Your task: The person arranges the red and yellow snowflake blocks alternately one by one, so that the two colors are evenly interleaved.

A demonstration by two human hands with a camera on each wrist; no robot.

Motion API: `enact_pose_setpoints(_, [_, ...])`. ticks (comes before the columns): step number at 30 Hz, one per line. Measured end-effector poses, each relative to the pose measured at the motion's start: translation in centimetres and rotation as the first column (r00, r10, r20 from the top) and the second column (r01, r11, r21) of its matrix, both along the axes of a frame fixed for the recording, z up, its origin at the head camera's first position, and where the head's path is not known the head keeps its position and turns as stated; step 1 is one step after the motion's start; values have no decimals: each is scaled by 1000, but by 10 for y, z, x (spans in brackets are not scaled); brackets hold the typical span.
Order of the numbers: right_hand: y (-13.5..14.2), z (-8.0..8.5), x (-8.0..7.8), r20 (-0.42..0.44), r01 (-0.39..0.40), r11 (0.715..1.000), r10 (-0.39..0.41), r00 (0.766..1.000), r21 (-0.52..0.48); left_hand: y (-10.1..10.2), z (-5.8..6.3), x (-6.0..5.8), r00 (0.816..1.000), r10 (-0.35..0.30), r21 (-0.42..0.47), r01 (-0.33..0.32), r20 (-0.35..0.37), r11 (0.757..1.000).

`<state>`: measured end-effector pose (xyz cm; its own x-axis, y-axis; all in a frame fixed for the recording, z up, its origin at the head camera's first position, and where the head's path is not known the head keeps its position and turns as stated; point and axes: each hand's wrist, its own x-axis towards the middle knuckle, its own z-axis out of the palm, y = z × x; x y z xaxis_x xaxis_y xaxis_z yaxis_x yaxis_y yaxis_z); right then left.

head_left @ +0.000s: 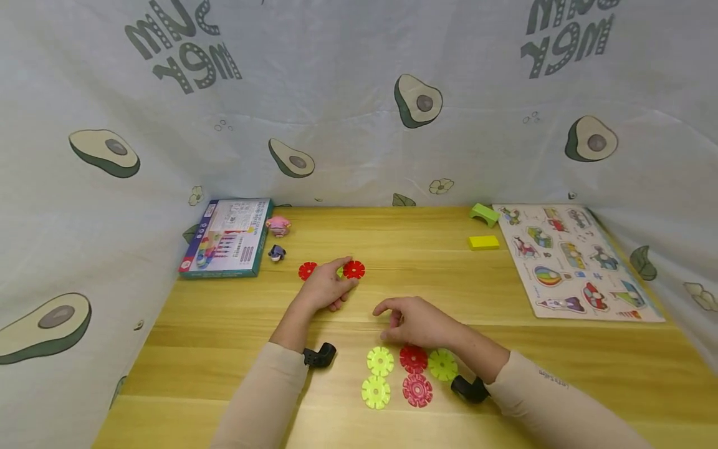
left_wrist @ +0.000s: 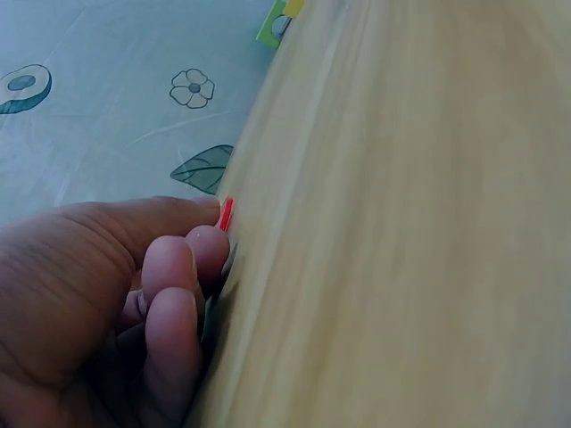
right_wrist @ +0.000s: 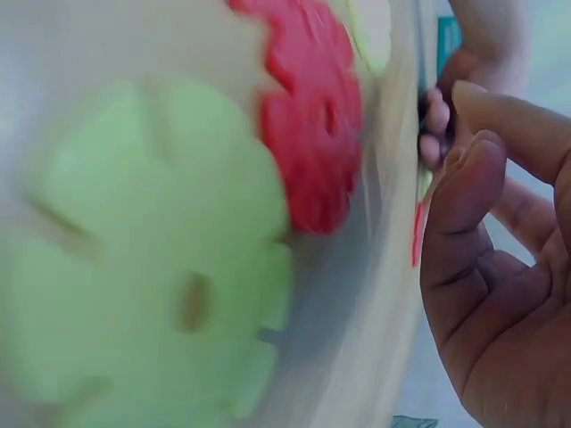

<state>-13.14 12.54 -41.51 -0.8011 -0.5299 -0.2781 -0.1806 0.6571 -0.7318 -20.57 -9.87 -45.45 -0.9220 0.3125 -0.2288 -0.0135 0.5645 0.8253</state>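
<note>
My left hand is at the far middle of the table, its index finger and thumb at the edges of a red notched disc. In the left wrist view, a thin red edge of that disc shows at the fingertips. A yellow-green disc is mostly hidden behind this hand, and another red disc lies left of it. My right hand hovers with bent fingers and nothing between them. Just below it lie a red disc, a pinkish-red disc and several yellow-green discs.
A boxed toy set lies at the back left, beside a pink figure and a small purple figure. At the back right are a green arch block, a yellow block and a picture puzzle board. A patterned cloth surrounds the table.
</note>
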Motion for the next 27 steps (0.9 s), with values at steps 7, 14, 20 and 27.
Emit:
enact_pose_setpoints(7, [4, -5, 26, 12, -113, 994, 113, 994, -8, 4, -1, 1, 1000, 29, -13, -29, 4, 999])
enact_pose_setpoints(14, [1, -12, 35, -38, -183, 982, 185, 982, 50, 5, 0, 2, 999, 31, -9, -30, 19, 999])
enact_pose_setpoints(20, [-1, -11, 35, -48, -175, 981, 179, 983, 79, 4, -1, 1, 999, 32, -4, -32, 29, 999])
enact_pose_setpoints(27, [-2, -9, 35, -81, -179, 979, 187, 979, 95, 4, -3, 1, 999, 37, 12, -37, 23, 999])
